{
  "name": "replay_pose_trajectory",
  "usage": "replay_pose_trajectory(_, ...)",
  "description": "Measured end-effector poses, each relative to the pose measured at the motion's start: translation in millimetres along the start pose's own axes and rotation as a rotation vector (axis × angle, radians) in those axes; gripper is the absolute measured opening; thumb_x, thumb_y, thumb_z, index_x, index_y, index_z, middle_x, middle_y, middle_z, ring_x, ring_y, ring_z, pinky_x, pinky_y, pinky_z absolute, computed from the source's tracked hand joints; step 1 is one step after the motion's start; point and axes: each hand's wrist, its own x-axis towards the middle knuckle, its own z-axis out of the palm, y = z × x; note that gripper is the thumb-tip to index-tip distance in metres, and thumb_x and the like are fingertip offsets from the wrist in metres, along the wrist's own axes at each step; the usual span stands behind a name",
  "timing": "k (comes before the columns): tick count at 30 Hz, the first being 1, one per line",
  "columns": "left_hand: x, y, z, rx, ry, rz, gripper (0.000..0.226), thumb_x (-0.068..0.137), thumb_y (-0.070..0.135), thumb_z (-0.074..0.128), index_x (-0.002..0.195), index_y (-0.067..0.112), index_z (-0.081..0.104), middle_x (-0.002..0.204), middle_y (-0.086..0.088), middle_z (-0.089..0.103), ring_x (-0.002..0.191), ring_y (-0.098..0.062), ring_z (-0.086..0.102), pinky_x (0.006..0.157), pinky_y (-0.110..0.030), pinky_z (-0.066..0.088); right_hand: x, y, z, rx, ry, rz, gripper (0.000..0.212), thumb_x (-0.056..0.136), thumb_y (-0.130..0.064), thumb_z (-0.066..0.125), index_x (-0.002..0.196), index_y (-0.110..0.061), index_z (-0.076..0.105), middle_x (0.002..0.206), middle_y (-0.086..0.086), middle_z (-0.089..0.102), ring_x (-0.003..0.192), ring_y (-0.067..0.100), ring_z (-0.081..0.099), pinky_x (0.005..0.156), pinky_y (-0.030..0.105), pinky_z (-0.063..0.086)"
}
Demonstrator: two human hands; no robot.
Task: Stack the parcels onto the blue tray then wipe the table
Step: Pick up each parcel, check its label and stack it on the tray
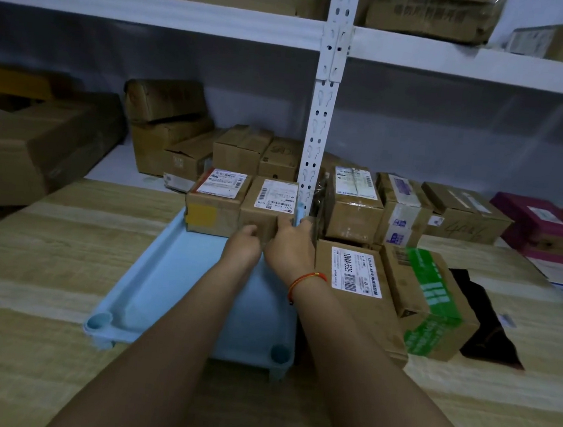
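Both hands grip one parcel [268, 208] at the far end of the blue tray [163, 281]. The left hand [243, 248] presses against the parcel's near face, fingers curled on the cardboard. The right hand [291, 248] wraps the parcel's near right corner, fingertips bent onto the near face and the thumb side lying against the tray's far right rim. A red cord [304, 282] circles the right wrist. The parcel sits on the tray floor, label up, touching a second parcel [217, 202] just left of the left fingers, also on the tray at its far end. The tray floor nearer than the fingers is bare. Right of the right hand, off the tray on the table [45, 259], lies a flat parcel [356, 282] with a white barcode label; beside it stands a box with green tape [431, 301], and past that a dark cloth [483, 322]. Beyond the right fingers, three more parcels [353, 206] stand in a row near the white shelf post [319, 127].
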Motion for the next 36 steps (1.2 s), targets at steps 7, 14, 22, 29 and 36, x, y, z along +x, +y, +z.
replay_pose_trajectory(7, 2, 11, 2, -0.014, -0.023, -0.034, 0.044, 0.102, 0.016, 0.032, 0.145, 0.015, 0.041, 0.141, -0.008, 0.051, 0.127, -0.027, 0.05, 0.109, -0.041, 0.04, 12, 3, 5, -0.047, -0.114, 0.009, 0.053, 0.096, -0.023, 0.043, 0.147, -0.028, 0.031, 0.142, 0.023, 0.033, 0.125, 0.043, 0.041, 0.104, 0.049, 0.04)
replay_pose_trajectory(14, -10, 12, 5, -0.057, -0.058, -0.037, 0.035, 0.097, 0.007, 0.034, 0.122, 0.017, 0.056, 0.111, -0.012, 0.061, 0.093, -0.022, 0.057, 0.073, -0.031, 0.047, 9, 5, -1, 0.013, -0.119, 0.021, 0.056, 0.093, -0.018, 0.045, 0.147, -0.024, 0.031, 0.134, 0.025, 0.044, 0.119, 0.046, 0.047, 0.105, 0.048, 0.039)
replay_pose_trajectory(22, -47, 36, 32, -0.091, -0.11, -0.038, 0.022, 0.09, 0.003, 0.045, 0.096, 0.007, 0.065, 0.08, -0.012, 0.057, 0.068, -0.019, 0.049, 0.056, -0.028, 0.036, -18, 19, -51, 0.102, 0.021, 0.013, 0.032, 0.092, -0.015, 0.052, 0.121, -0.008, 0.06, 0.124, 0.018, 0.057, 0.113, 0.035, 0.056, 0.089, 0.036, 0.048)
replay_pose_trajectory(29, -92, 53, 77, -0.007, -0.165, 0.076, 0.015, 0.087, 0.007, 0.047, 0.078, 0.01, 0.058, 0.069, -0.009, 0.053, 0.054, -0.017, 0.047, 0.054, -0.025, 0.039, -50, 85, -100, -0.018, 0.389, 0.279, 0.038, 0.088, -0.036, 0.055, 0.116, -0.011, 0.06, 0.121, 0.016, 0.059, 0.116, 0.039, 0.05, 0.092, 0.042, 0.044)
replay_pose_trajectory(36, -140, 60, 126, 0.196, -0.413, 0.073, 0.04, 0.102, 0.032, 0.036, 0.12, 0.007, 0.061, 0.117, -0.014, 0.063, 0.106, -0.029, 0.058, 0.089, -0.033, 0.046, -70, 157, -134, 0.238, 0.385, 0.744, 0.068, 0.085, -0.054, 0.054, 0.134, -0.007, 0.046, 0.139, 0.015, 0.049, 0.129, 0.037, 0.041, 0.107, 0.053, 0.033)
